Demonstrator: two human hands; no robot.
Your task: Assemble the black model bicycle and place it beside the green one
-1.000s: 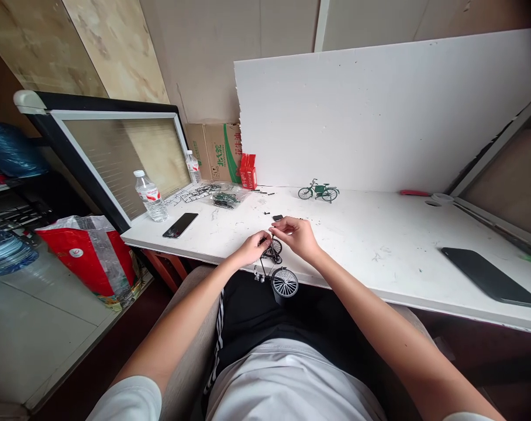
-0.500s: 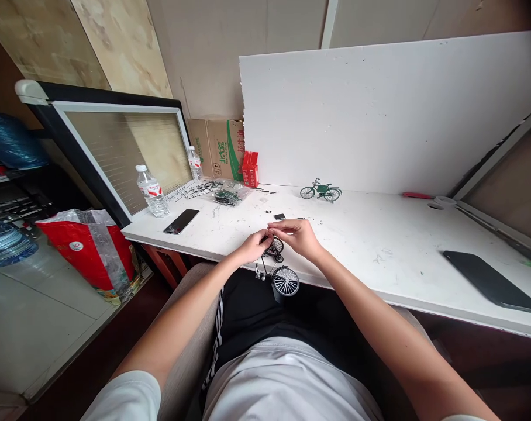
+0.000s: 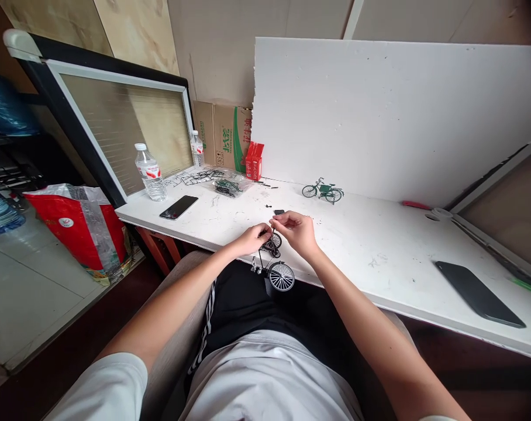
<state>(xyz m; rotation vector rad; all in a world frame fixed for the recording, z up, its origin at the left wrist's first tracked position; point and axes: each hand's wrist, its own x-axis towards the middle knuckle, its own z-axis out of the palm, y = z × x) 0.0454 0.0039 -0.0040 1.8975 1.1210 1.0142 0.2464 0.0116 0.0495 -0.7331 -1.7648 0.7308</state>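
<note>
One black model bicycle, at the front edge of the table, is gripped by the left hand while the right hand pinches, contents unclear, at its far end, apparently fine adjustment calling for steady support.

A black phone lies on the white table near a clear water bottle. Farther back, a small red box stands beside a printed cardboard carton.
</note>
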